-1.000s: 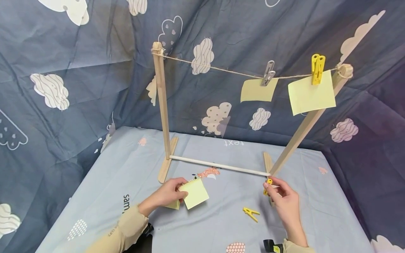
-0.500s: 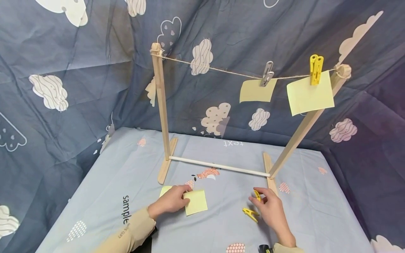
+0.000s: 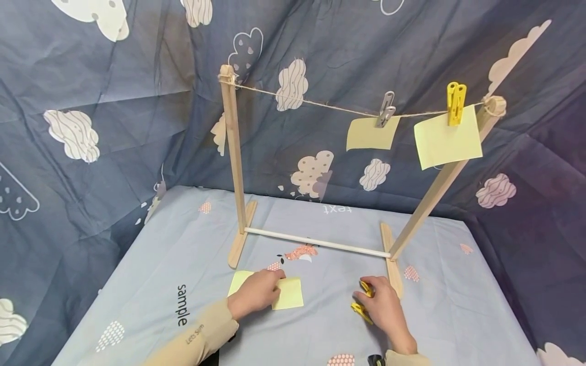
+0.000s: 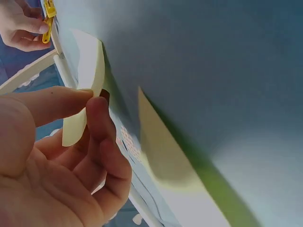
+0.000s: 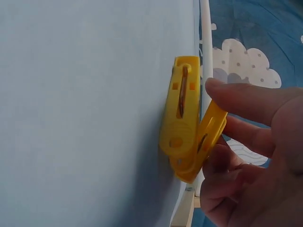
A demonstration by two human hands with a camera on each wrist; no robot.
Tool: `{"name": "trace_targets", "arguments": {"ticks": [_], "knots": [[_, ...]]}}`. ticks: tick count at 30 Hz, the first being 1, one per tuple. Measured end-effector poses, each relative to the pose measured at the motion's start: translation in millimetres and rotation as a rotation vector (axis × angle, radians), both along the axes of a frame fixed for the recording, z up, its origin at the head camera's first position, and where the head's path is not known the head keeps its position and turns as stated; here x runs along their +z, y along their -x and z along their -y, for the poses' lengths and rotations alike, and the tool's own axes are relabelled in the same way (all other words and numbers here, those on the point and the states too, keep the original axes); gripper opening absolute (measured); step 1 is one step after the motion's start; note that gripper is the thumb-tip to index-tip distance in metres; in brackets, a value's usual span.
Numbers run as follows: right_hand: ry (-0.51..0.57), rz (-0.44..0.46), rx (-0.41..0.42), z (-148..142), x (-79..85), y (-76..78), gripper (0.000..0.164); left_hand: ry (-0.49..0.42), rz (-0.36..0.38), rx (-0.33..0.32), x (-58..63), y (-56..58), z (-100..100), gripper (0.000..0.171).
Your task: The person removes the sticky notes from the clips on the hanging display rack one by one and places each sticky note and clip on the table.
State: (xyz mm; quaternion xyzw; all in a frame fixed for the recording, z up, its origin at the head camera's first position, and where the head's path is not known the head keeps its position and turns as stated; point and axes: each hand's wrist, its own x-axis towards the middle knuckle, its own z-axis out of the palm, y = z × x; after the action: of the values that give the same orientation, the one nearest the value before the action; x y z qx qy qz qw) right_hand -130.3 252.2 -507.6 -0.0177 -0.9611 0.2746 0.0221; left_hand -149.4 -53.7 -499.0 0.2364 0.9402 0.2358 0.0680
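Paper (image 3: 291,294), yellow and square, is pinched in the left hand (image 3: 258,290), low at the desk (image 3: 183,244), with another sheet (image 3: 236,282) near it. The right hand (image 3: 384,306) holds a yellow clip (image 3: 367,288) right by a second clip (image 3: 361,312) on the desk. This looks like the getting-ready step, not yet the hanging. Hanging the paper would call for lifting it to the string (image 3: 336,108) and squeezing the clip.

Held yellow note (image 3: 290,295): partly behind left hand (image 3: 257,292) | right sleeve (image 3: 406,359): cut off by head view's bottom edge
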Motion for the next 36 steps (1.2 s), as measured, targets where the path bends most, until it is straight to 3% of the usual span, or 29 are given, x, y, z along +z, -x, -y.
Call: {"name": "trace_targets", "arguments": {"ticks": [9,16,23,29,36], "knots": [[-0.026,0.034,-0.038,4.3,-0.1,4.5,0.037,0.058,-0.104,-0.008,-1.6,2.1,-9.7,0.019],[-0.012,0.040,-0.027,5.0,0.4,4.5,0.035,0.109,-0.125,0.014,-3.8,2.8,-12.2,0.022],[0.000,0.058,-0.009,3.9,0.7,4.5,0.029,0.082,-0.127,0.033,-3.9,3.2,-12.2,0.028],[-0.001,0.070,-0.006,3.2,1.8,4.0,0.027,0.053,-0.171,-0.008,-6.0,3.4,-15.3,0.028],[-0.001,0.099,-0.013,4.5,1.9,4.2,0.030,0.105,-0.158,-0.064,-8.7,1.1,-17.7,0.018]]}}
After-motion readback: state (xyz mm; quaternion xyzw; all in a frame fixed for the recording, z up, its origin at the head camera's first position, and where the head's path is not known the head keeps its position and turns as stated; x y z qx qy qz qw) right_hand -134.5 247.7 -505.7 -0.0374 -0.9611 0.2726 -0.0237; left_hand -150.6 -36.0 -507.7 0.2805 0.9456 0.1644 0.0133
